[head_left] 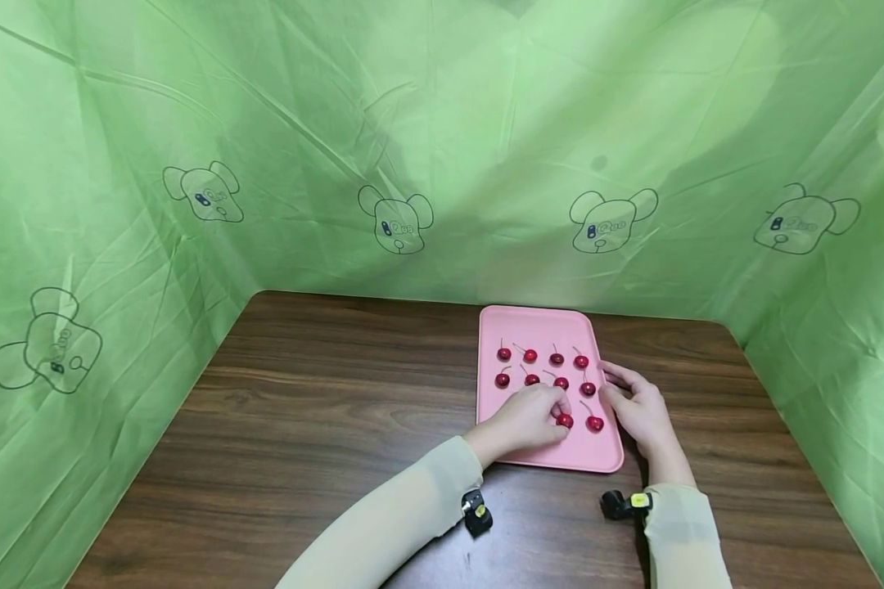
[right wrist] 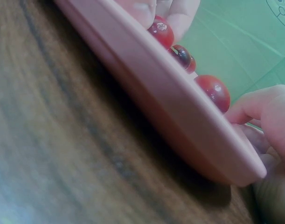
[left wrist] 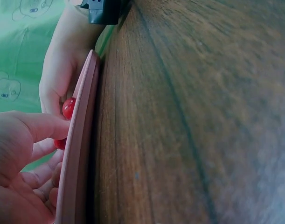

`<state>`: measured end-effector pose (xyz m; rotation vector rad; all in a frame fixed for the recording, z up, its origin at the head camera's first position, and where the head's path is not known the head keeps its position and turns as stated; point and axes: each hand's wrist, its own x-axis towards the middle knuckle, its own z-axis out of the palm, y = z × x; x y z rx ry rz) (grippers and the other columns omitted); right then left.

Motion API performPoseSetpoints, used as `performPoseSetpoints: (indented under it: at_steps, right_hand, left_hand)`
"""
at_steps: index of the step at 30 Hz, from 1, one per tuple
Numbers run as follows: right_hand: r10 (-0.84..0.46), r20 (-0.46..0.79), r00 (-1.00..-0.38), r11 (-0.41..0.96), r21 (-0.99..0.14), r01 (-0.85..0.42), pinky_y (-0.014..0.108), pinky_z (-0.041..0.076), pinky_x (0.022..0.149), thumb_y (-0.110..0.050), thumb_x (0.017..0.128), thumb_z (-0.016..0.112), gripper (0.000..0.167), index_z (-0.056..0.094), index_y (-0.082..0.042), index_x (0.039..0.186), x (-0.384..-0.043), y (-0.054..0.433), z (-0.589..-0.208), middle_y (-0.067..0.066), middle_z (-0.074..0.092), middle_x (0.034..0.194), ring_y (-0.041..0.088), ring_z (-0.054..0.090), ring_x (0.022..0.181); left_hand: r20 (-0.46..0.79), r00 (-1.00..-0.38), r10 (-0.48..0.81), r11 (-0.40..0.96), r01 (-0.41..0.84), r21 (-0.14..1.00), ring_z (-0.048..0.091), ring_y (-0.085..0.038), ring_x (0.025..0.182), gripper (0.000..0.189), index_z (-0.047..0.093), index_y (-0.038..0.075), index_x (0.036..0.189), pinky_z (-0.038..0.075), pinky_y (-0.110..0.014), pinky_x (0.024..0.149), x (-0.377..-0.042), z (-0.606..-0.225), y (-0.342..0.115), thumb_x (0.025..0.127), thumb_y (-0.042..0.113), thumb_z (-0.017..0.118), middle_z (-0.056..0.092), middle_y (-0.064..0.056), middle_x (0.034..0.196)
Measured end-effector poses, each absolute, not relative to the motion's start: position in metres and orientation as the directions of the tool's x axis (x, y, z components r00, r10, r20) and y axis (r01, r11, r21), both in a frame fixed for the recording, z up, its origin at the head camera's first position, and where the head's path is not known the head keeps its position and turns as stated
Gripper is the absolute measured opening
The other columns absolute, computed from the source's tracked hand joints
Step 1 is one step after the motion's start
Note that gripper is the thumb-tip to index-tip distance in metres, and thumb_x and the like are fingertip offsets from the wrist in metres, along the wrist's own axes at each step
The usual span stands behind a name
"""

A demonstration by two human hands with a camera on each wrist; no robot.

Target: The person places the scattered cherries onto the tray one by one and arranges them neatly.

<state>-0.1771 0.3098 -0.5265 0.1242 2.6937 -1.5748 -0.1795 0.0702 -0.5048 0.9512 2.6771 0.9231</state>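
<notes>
Red cherries with thin stems lie in rows on a pink tray (head_left: pixel 552 323). Reaching in from the left, my left hand (head_left: pixel 526 419) pinches one cherry (head_left: pixel 564 420) between thumb and fingers, low over the tray's near part. That cherry (right wrist: pixel 161 31) also shows between the fingertips in the right wrist view. Along the tray's right rim, my right hand (head_left: pixel 642 413) rests with relaxed fingers touching the edge. Just inside the rim from it lies another cherry (head_left: pixel 595 424). The left hand (left wrist: pixel 16 154) hides part of the tray's near left side.
The tray lies on a dark wooden table (head_left: pixel 324 409), right of its middle. A green cloth (head_left: pixel 471 123) with printed bear heads hangs behind and at both sides. A small black camera (head_left: pixel 477 514) is strapped at the left wrist, and another camera (head_left: pixel 619 505) at the right.
</notes>
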Motion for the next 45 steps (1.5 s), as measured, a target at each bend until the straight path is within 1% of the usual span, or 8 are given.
performPoseSetpoints:
  at_steps: [16,26,30,34,39,41,43,45]
  right_hand:
    - [0.065,-0.036,-0.997,0.494,-0.867,0.063,0.006,0.047,0.085,-0.019,0.112,0.061,0.05,0.055,-0.006,0.159,-0.176,0.312,-0.528,0.029,0.06,0.15,0.042,0.062,0.134]
    - [0.067,-0.037,-0.997,0.493,-0.867,0.065,0.006,0.047,0.086,-0.018,0.112,0.061,0.049,0.055,-0.006,0.159,-0.176,0.313,-0.528,0.029,0.06,0.15,0.042,0.062,0.135]
    - [0.068,-0.054,-0.996,0.494,-0.866,0.081,0.005,0.046,0.085,-0.019,0.112,0.06,0.05,0.054,-0.007,0.16,-0.176,0.312,-0.528,0.029,0.059,0.151,0.042,0.061,0.136]
    - [0.068,-0.072,-0.995,0.491,-0.866,0.096,0.005,0.046,0.085,-0.021,0.112,0.06,0.051,0.054,-0.008,0.161,-0.176,0.31,-0.528,0.028,0.058,0.153,0.042,0.061,0.136]
    - [0.064,-0.055,-0.996,0.507,-0.858,0.08,0.006,0.046,0.087,-0.019,0.111,0.062,0.051,0.055,-0.006,0.16,-0.175,0.31,-0.527,0.028,0.059,0.151,0.041,0.062,0.135]
    - [0.056,-0.051,-0.997,0.54,-0.839,0.073,0.014,0.049,0.095,-0.019,0.11,0.062,0.052,0.054,-0.005,0.16,-0.173,0.31,-0.524,0.028,0.058,0.152,0.042,0.061,0.136]
    - [0.043,-0.055,-0.998,0.571,-0.818,0.069,0.028,0.053,0.105,-0.019,0.11,0.062,0.056,0.05,-0.002,0.161,-0.172,0.31,-0.52,0.029,0.056,0.154,0.045,0.059,0.138]
    - [0.023,-0.053,-0.998,0.597,-0.8,0.056,0.046,0.05,0.114,-0.019,0.109,0.062,0.06,0.045,0.0,0.163,-0.171,0.309,-0.515,0.031,0.053,0.156,0.048,0.057,0.14]
  left_hand:
    - [0.067,-0.783,0.619,0.625,0.543,0.561,0.055,-0.001,0.088,0.021,0.073,0.019,0.105,0.044,-0.014,0.082,-0.178,-0.504,0.071,0.089,0.021,0.087,0.063,0.011,0.095]
    - [0.076,-0.787,0.612,0.632,0.545,0.551,0.056,-0.002,0.09,0.022,0.073,0.018,0.105,0.045,-0.015,0.085,-0.179,-0.503,0.07,0.089,0.023,0.087,0.065,0.01,0.095]
    - [0.081,-0.791,0.606,0.631,0.54,0.557,0.057,-0.003,0.092,0.026,0.072,0.017,0.107,0.047,-0.015,0.088,-0.178,-0.501,0.065,0.088,0.025,0.088,0.066,0.009,0.099]
    - [0.094,-0.792,0.603,0.619,0.539,0.571,0.061,-0.004,0.097,0.033,0.072,0.015,0.114,0.048,-0.016,0.091,-0.181,-0.495,0.054,0.088,0.025,0.088,0.069,0.006,0.105]
    - [0.126,-0.789,0.601,0.61,0.555,0.565,0.064,-0.008,0.102,0.034,0.073,0.012,0.119,0.051,-0.021,0.094,-0.187,-0.48,0.03,0.091,0.027,0.086,0.073,0.002,0.111]
    - [0.145,-0.79,0.596,0.612,0.564,0.555,0.065,-0.01,0.102,0.033,0.073,0.012,0.119,0.052,-0.023,0.093,-0.188,-0.474,0.016,0.093,0.028,0.084,0.073,0.0,0.111]
    - [0.17,-0.788,0.592,0.603,0.573,0.554,0.066,-0.014,0.102,0.032,0.072,0.01,0.12,0.054,-0.028,0.093,-0.188,-0.468,0.0,0.095,0.027,0.082,0.072,-0.003,0.113]
    - [0.205,-0.779,0.593,0.598,0.596,0.536,0.068,-0.019,0.103,0.031,0.072,0.008,0.121,0.056,-0.033,0.093,-0.189,-0.463,-0.02,0.096,0.025,0.08,0.072,-0.005,0.113]
